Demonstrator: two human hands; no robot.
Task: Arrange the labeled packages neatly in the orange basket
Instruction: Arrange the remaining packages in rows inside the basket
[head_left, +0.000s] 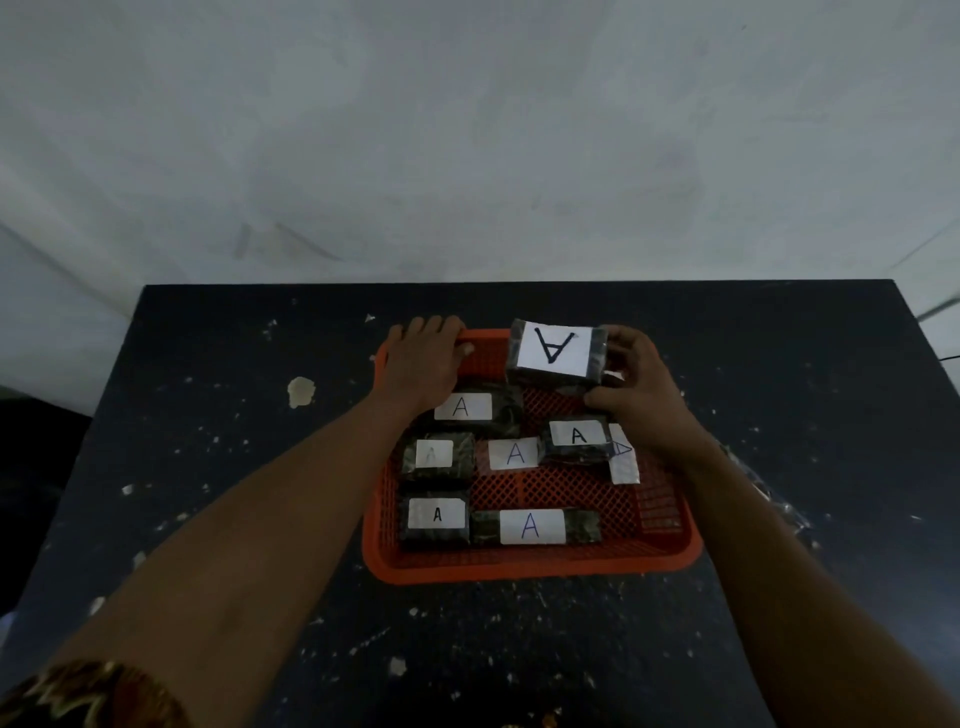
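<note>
An orange mesh basket (670, 551) sits mid-table. Several dark wrapped packages with white "A" labels lie inside it, among them one at the front left (435, 519), one at the front middle (535, 527) and one at the back left (475, 410). My right hand (636, 387) holds another package (556, 353) above the basket's back right corner, its "A" label upside down to me. My left hand (423, 358) rests over the basket's far left rim, fingers curled on the edge.
The basket stands on a dark table (234, 467) speckled with white paint flecks. A pale wall rises behind the table's far edge. A patterned sleeve (93, 696) shows at the bottom left.
</note>
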